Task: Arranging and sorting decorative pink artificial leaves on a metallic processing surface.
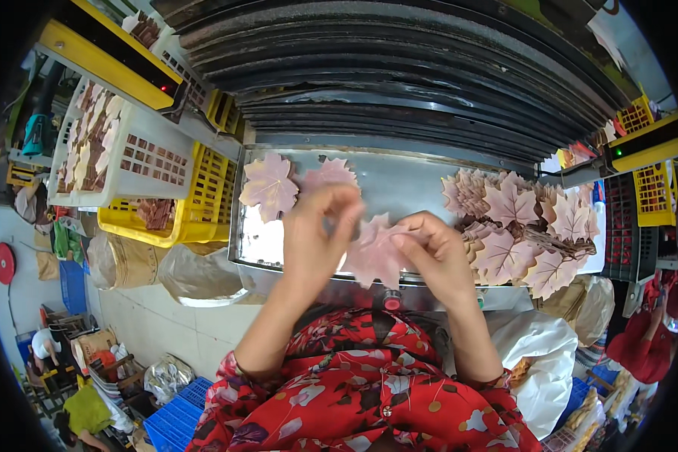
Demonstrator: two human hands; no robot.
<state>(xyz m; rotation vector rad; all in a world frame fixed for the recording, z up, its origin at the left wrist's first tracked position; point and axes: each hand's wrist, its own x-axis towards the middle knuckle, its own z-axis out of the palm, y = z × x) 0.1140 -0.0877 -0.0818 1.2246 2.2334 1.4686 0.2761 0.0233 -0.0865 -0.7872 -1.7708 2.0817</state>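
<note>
Both of my hands hold one pale pink maple-shaped leaf (374,252) over the front edge of a metal tray (399,181). My left hand (315,235) grips its left edge with fingers pinched. My right hand (429,252) pinches the leaf's right side. Two more pink leaves (270,184) lie flat on the tray's left part, just beyond my left hand. A heap of overlapping pink leaves (516,226) sits on the tray's right part, beside my right hand.
A white slatted crate (139,158) of leaves and yellow crates (203,196) stand at the left. Dark ridged machine panels (399,83) rise behind the tray. Sacks and white bags (542,346) sit at both sides. Another person in red (648,339) is at the far right.
</note>
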